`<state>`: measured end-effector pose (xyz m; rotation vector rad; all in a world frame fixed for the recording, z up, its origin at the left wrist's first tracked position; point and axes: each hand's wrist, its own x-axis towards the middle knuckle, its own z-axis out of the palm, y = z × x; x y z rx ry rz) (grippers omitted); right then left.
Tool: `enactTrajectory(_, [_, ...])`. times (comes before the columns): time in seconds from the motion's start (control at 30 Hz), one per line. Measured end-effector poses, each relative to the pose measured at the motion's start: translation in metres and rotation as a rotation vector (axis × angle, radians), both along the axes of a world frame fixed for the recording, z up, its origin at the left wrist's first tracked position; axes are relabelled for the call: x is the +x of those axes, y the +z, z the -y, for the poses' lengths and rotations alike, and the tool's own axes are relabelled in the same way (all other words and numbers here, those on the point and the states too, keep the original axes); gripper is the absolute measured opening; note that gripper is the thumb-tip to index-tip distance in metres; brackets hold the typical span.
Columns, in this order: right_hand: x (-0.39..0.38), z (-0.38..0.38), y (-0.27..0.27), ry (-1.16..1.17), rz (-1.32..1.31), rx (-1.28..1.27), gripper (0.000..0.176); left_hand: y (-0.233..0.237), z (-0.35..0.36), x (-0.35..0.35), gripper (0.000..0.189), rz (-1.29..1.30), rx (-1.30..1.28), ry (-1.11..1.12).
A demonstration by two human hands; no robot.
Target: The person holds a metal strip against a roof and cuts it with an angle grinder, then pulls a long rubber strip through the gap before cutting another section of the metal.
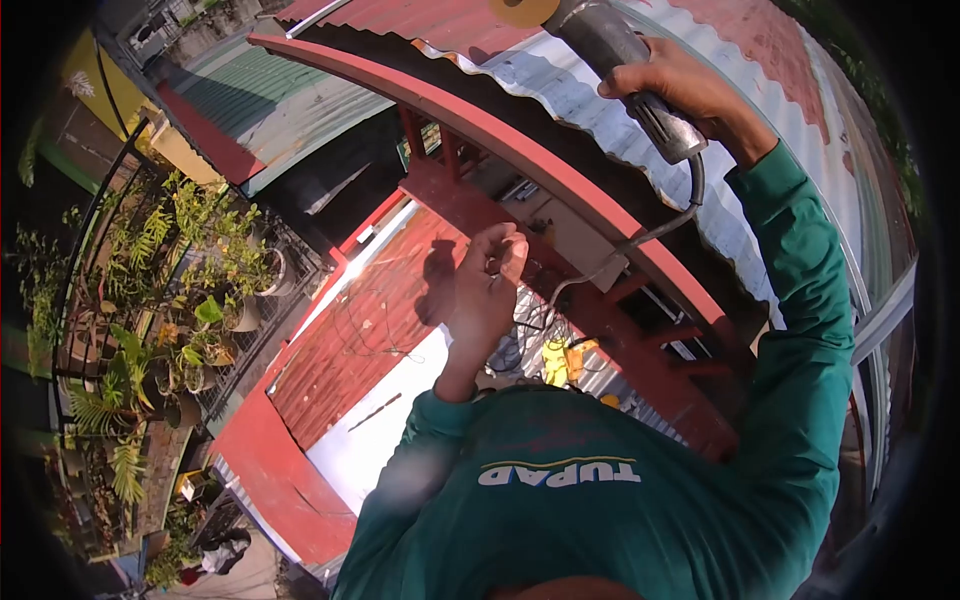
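My right hand (pixel 672 85) is wrapped round the body of a grey angle grinder (pixel 605 45), at the top of the view over the corrugated metal roof (pixel 560 85). The grinder's tan disc (pixel 522 10) is partly cut off by the top edge. From its rear end a dark cord (pixel 655 232) runs down across the red beam (pixel 590 170). My left hand (pixel 490 285) is raised near the centre, fingers curled in towards the thumb. Whether anything small is between them cannot be made out.
Potted plants (pixel 210 340) stand behind a dark railing at the left. A red rusty panel (pixel 365 320) and a bright white sheet (pixel 385 420) lie below my left hand. Something yellow (pixel 560 362) and coiled wires are near my body. A green roof (pixel 290 95) is at the upper left.
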<state>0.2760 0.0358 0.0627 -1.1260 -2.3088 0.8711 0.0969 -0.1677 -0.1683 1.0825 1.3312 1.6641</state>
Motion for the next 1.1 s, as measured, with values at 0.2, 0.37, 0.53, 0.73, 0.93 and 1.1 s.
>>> enactTrajectory(0.2, [0.006, 0.018, 0.007, -0.131, 0.157, 0.012, 0.062, -0.015, -0.020, -0.002, 0.039, -0.026, -0.024, -0.191])
enactTrajectory(0.37, [0.014, 0.020, -0.003, -0.188, 0.135, 0.050, 0.069, 0.000, -0.021, 0.009, 0.051, -0.132, -0.053, -0.433])
enactTrajectory(0.53, [0.008, 0.064, 0.032, -0.312, -0.002, -0.265, 0.030, -0.009, -0.033, 0.032, 0.074, -0.251, -0.021, -0.689])
enactTrajectory(0.73, [0.036, 0.078, 0.034, -0.393, -0.115, -0.322, 0.025, -0.017, -0.026, 0.049, 0.054, -0.303, 0.060, -1.026])
enactTrajectory(0.93, [0.073, 0.113, 0.040, -0.545, -0.131, -0.205, 0.029, -0.003, -0.016, 0.063, 0.049, -0.323, 0.019, -1.203])
enactTrajectory(1.1, [0.113, 0.120, 0.008, -0.471, -0.414, -0.164, 0.042, 0.027, -0.007, 0.077, 0.050, -0.101, 0.038, -1.219])
